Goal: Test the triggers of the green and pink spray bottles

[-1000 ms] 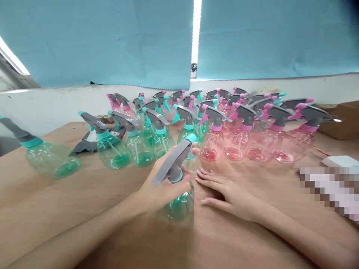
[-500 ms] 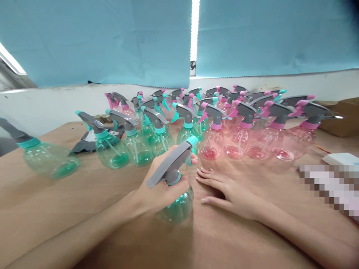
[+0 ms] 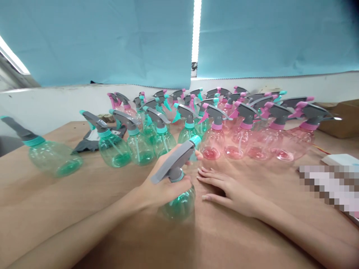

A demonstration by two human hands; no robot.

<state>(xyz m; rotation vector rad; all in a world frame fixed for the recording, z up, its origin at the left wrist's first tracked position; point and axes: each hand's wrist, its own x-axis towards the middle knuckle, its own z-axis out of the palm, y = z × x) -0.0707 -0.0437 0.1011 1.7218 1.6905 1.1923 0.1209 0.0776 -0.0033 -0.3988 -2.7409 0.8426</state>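
Observation:
My left hand (image 3: 165,186) is wrapped round the neck of a green spray bottle (image 3: 182,203) with a grey and teal trigger head. Its nozzle points away and to the right, and part of the bottle is hidden by the hand. My right hand (image 3: 227,186) lies flat on the wooden table (image 3: 224,239), palm down, just right of that bottle, fingers spread and holding nothing. Beyond the hands stand several other green spray bottles (image 3: 140,149) on the left and pink spray bottles (image 3: 213,144) on the right.
One green spray bottle (image 3: 54,157) stands apart at the far left. Behind it lies a dark grey bag (image 3: 86,143). At the right are a white box-shaped object (image 3: 340,160), a pixelated flat item (image 3: 328,190) and a brown cardboard box (image 3: 340,117). Blue cloth (image 3: 112,41) hangs at the back.
The view has shifted slightly, so most things sit a little further right. My left hand still grips the green spray bottle, and my right hand still rests on the table.

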